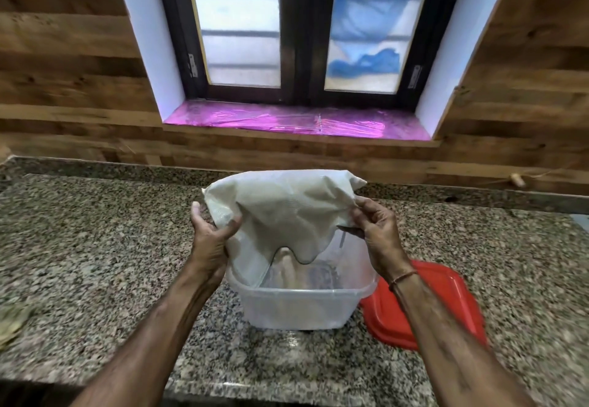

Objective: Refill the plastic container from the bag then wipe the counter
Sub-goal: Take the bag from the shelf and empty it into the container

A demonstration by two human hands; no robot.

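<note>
bag hangs between both hands' grip, mouth over the container.

Speckled granite counter bears clear plastic container, with red lid just beside.

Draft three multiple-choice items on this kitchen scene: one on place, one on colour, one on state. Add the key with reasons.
1. Where is the flat plastic lid?
A) on the speckled granite counter, right of the clear plastic container
B) on the container
C) on the windowsill

2. The lid's colour?
A) blue
B) red
C) green

3. How is the limp white bag held?
A) by one hand
B) by both hands, above the container
C) not held, lying flat

Key: 1 A, it lies beside the container's right wall; 2 B, plainly red; 3 B, left hand and right hand grip its sides.
</note>
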